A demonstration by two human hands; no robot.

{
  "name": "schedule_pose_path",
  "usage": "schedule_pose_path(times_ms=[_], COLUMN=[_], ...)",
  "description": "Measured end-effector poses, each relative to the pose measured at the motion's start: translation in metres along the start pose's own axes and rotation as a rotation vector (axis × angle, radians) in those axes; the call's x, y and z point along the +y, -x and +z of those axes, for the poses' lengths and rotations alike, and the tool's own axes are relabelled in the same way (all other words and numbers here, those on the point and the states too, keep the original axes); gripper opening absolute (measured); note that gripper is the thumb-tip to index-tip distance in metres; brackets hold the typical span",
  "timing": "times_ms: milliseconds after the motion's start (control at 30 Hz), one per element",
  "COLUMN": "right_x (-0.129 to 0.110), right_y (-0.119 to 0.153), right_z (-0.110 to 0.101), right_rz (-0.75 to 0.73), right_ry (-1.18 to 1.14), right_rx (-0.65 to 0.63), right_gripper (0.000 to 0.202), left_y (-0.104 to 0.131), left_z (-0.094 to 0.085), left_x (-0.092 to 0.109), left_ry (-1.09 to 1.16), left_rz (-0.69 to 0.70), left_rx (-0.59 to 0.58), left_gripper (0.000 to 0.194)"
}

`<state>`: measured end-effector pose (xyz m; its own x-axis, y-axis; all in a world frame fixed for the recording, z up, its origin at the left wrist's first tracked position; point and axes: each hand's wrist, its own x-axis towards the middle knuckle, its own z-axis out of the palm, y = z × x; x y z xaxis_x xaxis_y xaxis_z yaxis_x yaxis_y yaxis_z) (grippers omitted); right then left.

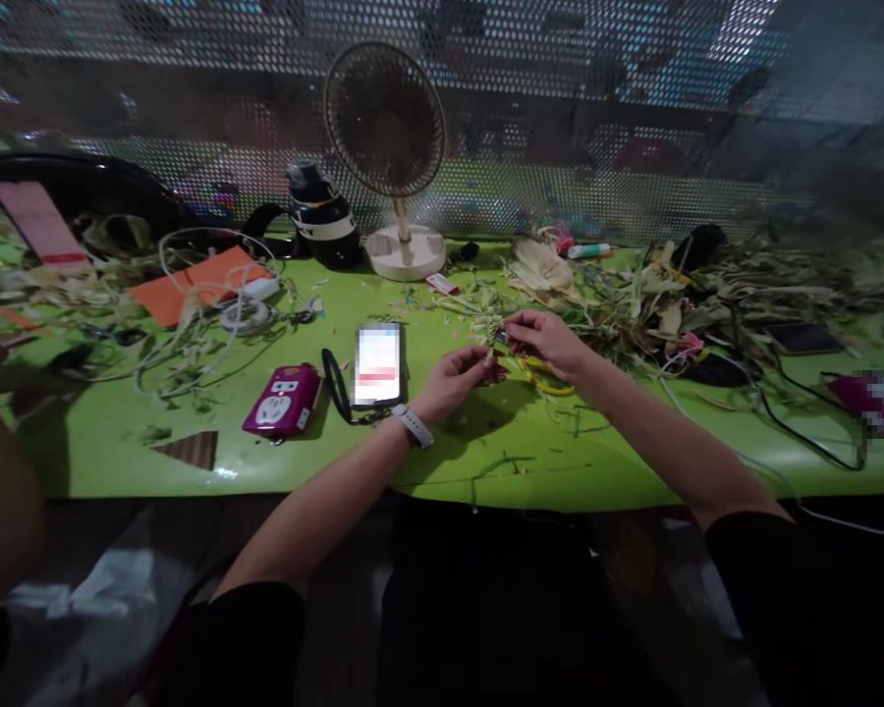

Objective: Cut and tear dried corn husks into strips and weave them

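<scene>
Over the middle of the green table, my left hand (pixel 461 378), with a pale band (pixel 414 426) on its wrist, is closed in a pinch. A tiny pale-green bit of plant (pixel 490 353) shows at its fingertips. Close by on the right, my right hand (pixel 545 339) also has its fingers pinched together; what they grip is too small to make out. Pale-green plant scraps (pixel 484 319) lie just beyond both hands. Under the right hand rests a yellow loop (pixel 549 381). A lit phone (pixel 377 363) lies left of my left hand.
A fan (pixel 405 250) and a black bottle (pixel 324 221) stand at the back. Dried leaves and husks (pixel 634 304) pile up on the right among cables. To the left are a purple power socket (pixel 283 401), orange paper (pixel 198 283) and white cord. Someone's arm (pixel 0 471) reaches in at far left.
</scene>
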<state>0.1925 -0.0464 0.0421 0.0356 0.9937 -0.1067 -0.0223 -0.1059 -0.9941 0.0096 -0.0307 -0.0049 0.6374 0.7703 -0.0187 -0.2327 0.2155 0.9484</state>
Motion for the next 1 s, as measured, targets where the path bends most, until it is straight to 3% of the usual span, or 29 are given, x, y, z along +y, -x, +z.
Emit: schedule_pose_path(times_ms=[133, 333, 467, 567, 767, 1000], right_x=[0.001, 0.005, 0.012, 0.017, 0.019, 0.024], right_y=[-0.002, -0.002, 0.005, 0.011, 0.017, 0.019], right_z=[0.001, -0.004, 0.001, 0.007, 0.007, 0.0], right_rz=[0.019, 0.062, 0.085, 0.019, -0.071, -0.05], right_ry=[-0.007, -0.011, 0.074, 0.223, 0.327, 0.293], right_rx=[0.045, 0.067, -0.028, -0.114, -0.165, -0.137], right_gripper=[0.028, 0.027, 0.038, 0.04, 0.023, 0.02], left_y=[0.0, 0.002, 0.001, -0.002, 0.0, 0.004], left_z=[-0.003, -0.004, -0.003, -0.004, -0.007, -0.009], left_x=[0.001, 0.007, 0.006, 0.002, 0.0, 0.004], left_ry=[0.067, -0.052, -0.124, -0.223, -0.498, -0.559], left_rz=[-0.027, -0.034, 0.023, 0.123, 0.177, 0.178], left_rx=[-0.003, -0.037, -0.005, 0.026, 0.004, -0.048], left_gripper=[0.053, 0.047, 0.046, 0.041, 0.031, 0.031])
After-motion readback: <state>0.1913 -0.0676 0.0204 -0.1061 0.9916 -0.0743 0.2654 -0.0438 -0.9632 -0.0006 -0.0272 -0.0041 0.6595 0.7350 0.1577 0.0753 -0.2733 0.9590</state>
